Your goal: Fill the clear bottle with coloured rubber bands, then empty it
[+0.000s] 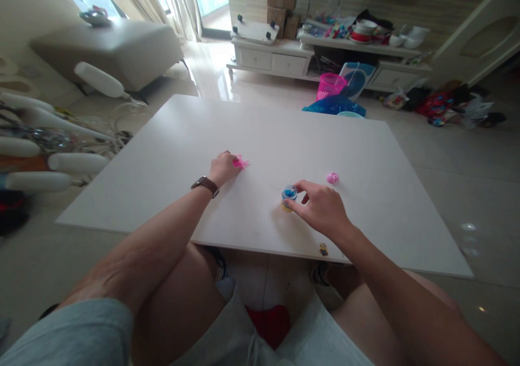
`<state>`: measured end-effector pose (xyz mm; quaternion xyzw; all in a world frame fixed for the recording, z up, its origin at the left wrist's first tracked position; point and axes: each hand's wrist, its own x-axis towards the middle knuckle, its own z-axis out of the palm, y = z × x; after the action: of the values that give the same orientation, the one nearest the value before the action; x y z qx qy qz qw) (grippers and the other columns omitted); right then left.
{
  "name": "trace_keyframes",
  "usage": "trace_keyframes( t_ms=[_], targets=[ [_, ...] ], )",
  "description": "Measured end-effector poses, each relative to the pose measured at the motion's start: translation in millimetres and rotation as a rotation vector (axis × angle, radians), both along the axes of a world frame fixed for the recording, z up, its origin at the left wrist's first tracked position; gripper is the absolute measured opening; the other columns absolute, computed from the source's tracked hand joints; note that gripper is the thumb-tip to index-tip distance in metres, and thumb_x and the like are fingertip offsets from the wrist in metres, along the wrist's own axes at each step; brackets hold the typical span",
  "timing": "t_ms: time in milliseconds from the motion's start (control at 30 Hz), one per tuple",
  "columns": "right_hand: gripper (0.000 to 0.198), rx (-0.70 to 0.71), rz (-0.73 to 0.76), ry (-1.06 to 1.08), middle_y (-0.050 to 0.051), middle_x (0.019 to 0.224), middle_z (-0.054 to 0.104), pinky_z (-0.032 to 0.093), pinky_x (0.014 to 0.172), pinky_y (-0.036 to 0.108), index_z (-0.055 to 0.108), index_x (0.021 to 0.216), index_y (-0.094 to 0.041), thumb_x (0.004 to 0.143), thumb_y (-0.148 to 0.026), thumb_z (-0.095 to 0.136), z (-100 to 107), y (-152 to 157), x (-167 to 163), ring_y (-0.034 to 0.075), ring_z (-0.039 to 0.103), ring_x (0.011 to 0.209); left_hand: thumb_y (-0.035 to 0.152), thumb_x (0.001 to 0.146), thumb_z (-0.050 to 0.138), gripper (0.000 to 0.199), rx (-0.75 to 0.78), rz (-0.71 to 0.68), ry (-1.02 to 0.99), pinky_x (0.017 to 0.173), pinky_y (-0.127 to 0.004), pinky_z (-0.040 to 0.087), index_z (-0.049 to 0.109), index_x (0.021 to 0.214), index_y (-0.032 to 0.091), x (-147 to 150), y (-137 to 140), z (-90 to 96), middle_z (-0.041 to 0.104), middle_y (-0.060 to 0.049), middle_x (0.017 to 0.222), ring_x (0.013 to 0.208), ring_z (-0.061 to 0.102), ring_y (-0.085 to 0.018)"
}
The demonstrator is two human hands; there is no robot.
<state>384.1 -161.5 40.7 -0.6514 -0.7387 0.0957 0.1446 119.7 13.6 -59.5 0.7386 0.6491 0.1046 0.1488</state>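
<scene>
On the white table (260, 133), my left hand (223, 168) is closed with its fingertips on a small bright pink object (241, 162) of ragged outline, whose kind I cannot make out. My right hand (320, 206) pinches a small round clear jar (289, 197) between thumb and fingers. Blue shows inside the jar, and its lower part is yellow. Beyond my right hand lies a small pink round piece (332, 178), apart from it. A small yellow and blue minion figure or sticker (323, 249) is at the near table edge.
White lamp arms (77, 163) stand at the table's left. Past the far edge are a pink basket (330, 86) and a blue item (333, 105). A cluttered white TV cabinet (260, 60) lines the wall; a grey bench (117, 46) is at the back left.
</scene>
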Motion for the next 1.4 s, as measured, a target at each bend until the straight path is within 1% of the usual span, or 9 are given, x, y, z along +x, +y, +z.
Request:
trace_keyframes(
  t_ms=[233,433,567,767,900,1000,1100,1200,1400],
  targets=[
    [0.022,0.001,0.008,-0.011,0.001,0.087,0.076,0.032,0.065,0.029,0.07,0.097,-0.026,0.086,-0.045,0.066,0.2,-1.0,0.0,0.02,0.067,0.074,0.033,0.085,0.066,0.02,0.011,0.022,0.006,0.096,-0.048,0.044,0.077,0.094,0.018,2.3,-0.1,4.2,0.066,-0.015,0.114,0.111,0.058,-0.034],
    [0.023,-0.009,0.002,-0.02,0.002,0.083,0.075,0.031,0.065,0.028,0.07,0.096,-0.026,0.086,-0.046,0.066,0.0,-1.1,0.3,0.02,0.066,0.073,0.032,0.086,0.067,0.015,0.0,0.004,-0.039,0.097,-0.046,0.043,0.076,0.089,0.02,2.5,4.3,13.1,0.067,-0.012,0.115,0.115,0.056,-0.032],
    [0.022,-0.015,0.001,-0.019,0.001,0.085,0.075,0.031,0.065,0.028,0.07,0.096,-0.026,0.086,-0.045,0.066,-0.1,-0.9,0.4,0.019,0.065,0.072,0.034,0.083,0.07,0.016,-0.016,-0.013,-0.136,0.086,-0.036,0.047,0.076,0.087,0.019,0.7,5.4,22.3,0.07,-0.01,0.108,0.098,0.061,-0.025],
    [0.022,-0.031,-0.012,-0.041,0.002,0.081,0.074,0.032,0.064,0.028,0.07,0.095,-0.026,0.086,-0.045,0.065,-0.6,1.1,-0.3,0.02,0.065,0.072,0.045,0.076,0.073,0.028,-0.078,0.008,-0.367,0.064,-0.028,0.043,0.075,0.077,0.018,-4.7,-4.4,37.5,0.069,-0.004,0.069,0.07,0.059,-0.018],
    [0.022,-0.046,-0.007,-0.043,0.002,0.083,0.074,0.033,0.065,0.029,0.07,0.095,-0.026,0.086,-0.045,0.064,-1.7,2.2,-0.3,0.02,0.065,0.071,0.046,0.072,0.075,0.029,-0.096,-0.009,-0.439,0.058,-0.027,0.041,0.072,0.07,0.017,-4.9,-9.5,43.4,0.067,-0.003,0.065,0.062,0.057,-0.015],
    [0.022,-0.054,-0.011,-0.052,0.002,0.085,0.075,0.034,0.065,0.028,0.07,0.095,-0.026,0.086,-0.045,0.065,-3.1,2.6,-0.6,0.02,0.065,0.072,0.046,0.075,0.072,0.03,-0.191,-0.101,-0.51,0.056,-0.026,0.043,0.073,0.074,0.016,-0.5,-12.6,45.3,0.071,-0.006,0.07,0.06,0.059,-0.015],
    [0.022,-0.054,-0.021,-0.066,0.002,0.088,0.076,0.034,0.065,0.028,0.07,0.095,-0.026,0.086,-0.045,0.065,-4.1,3.0,-1.5,0.02,0.066,0.074,0.045,0.077,0.07,0.029,-0.231,-0.262,-0.564,0.058,-0.026,0.046,0.075,0.077,0.016,9.1,-20.8,51.0,0.073,-0.007,0.073,0.065,0.063,-0.016],
    [0.022,-0.051,-0.024,-0.072,0.001,0.089,0.076,0.032,0.063,0.028,0.07,0.096,-0.027,0.086,-0.045,0.065,-4.1,3.7,-2.8,0.02,0.066,0.074,0.041,0.08,0.067,0.027,-0.197,-0.393,-0.551,0.061,-0.026,0.046,0.076,0.076,0.016,20.7,-36.3,64.1,0.073,-0.006,0.072,0.067,0.063,-0.017],
    [0.021,-0.055,-0.018,-0.06,0.001,0.092,0.076,0.03,0.061,0.028,0.069,0.096,-0.026,0.086,-0.044,0.064,-2.1,4.9,-6.6,0.019,0.065,0.073,0.034,0.089,0.063,0.02,-0.077,-0.562,-0.46,0.063,-0.026,0.044,0.079,0.083,0.022,36.4,-68.4,88.6,0.074,-0.001,0.073,0.068,0.063,-0.015]
  ],
)
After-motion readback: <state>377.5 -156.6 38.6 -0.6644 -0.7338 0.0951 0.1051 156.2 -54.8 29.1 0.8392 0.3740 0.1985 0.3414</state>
